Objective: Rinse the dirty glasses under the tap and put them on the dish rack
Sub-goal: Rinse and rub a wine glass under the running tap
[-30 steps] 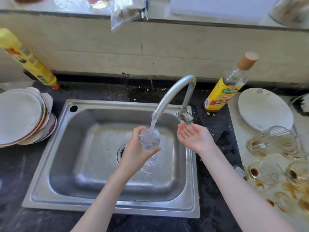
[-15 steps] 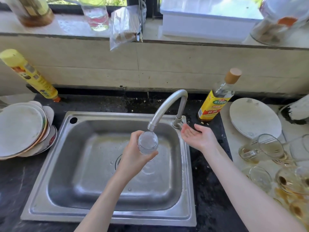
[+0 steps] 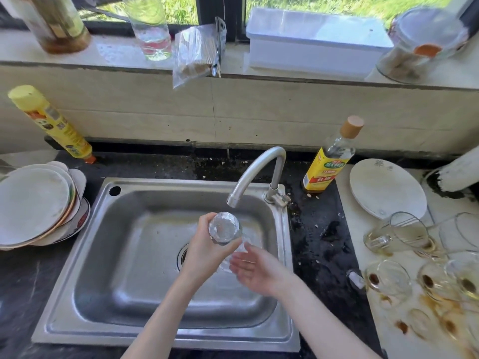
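Stacked plates [image 3: 33, 206] sit at frame left. At centre, over the steel sink [image 3: 166, 330], my left hand [image 3: 204, 247] curls round the clear glass [image 3: 225, 230] (below the curved tap [image 3: 255, 172]); my right hand [image 3: 255, 270] lies palm-up, fingers straight. Stained glasses [image 3: 396, 234] litter the right counter [image 3: 321, 244].

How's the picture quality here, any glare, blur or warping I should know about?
Head view: wide-angle warping bends the window ledge and tilts the edge bottles; daylight washes out the white box; the glass in the left hand is a smeared glare patch; the right hand looks slightly motion-blurred; the sink reads clearly.
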Demonstrator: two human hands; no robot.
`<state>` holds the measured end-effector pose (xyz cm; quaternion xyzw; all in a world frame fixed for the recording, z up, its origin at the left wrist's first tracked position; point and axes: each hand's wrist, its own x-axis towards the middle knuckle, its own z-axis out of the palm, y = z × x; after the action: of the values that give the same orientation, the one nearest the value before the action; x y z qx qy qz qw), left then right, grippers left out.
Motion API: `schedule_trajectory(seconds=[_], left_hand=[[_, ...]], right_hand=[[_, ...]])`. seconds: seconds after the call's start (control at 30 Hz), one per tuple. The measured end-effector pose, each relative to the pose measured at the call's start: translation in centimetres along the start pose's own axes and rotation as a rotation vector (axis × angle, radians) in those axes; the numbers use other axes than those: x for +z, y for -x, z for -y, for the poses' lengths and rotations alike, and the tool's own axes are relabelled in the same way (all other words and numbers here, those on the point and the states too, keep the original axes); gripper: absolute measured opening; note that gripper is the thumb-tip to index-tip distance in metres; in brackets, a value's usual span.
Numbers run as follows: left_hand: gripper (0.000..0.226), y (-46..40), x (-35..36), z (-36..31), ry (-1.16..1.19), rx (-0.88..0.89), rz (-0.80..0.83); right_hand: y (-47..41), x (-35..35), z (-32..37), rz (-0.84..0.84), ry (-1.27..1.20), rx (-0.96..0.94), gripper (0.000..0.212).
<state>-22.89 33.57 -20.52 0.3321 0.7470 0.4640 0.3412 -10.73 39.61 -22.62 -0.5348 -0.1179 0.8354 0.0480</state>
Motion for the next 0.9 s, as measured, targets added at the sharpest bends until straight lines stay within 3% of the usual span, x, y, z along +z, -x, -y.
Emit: schedule_trajectory(seconds=[0.07,0.27,0.4,0.5,0.63,0.9], left_hand=[[0.053,0.4,0.3,-0.1,0.032,0.028,0.002],[0.064,1.3,0.3,0.4,-0.028,0.096,0.061],[0.076,1.2,-0.3,1.2,0.041,-0.079,0.098],[0.073,1.5,-0.7,1.7,0.240,-0.257,0.146],[0.062,2.2,-0.7,2.2,0.248,-0.285,0.193],[0.064,3.5,-0.6,3.5,-0.220,0.017,0.182]], right_hand=[[-0.8,0.8,-0.6,0.004,-0.075,0.031,0.036],[-1.5,1.4,0.3,0.106,-0.414,-0.040,0.019],[-0.9,1.2,1.1,0.080,-0.458,-0.192,0.011],[0.4,1.3,1.8,0.014,-0.253,-0.427,0.015],[1.5,1.6,1.8,-0.052,0.042,-0.679,0.012],[3.2,1.9,0.2,-0.072,0.353,-0.920,0.009]])
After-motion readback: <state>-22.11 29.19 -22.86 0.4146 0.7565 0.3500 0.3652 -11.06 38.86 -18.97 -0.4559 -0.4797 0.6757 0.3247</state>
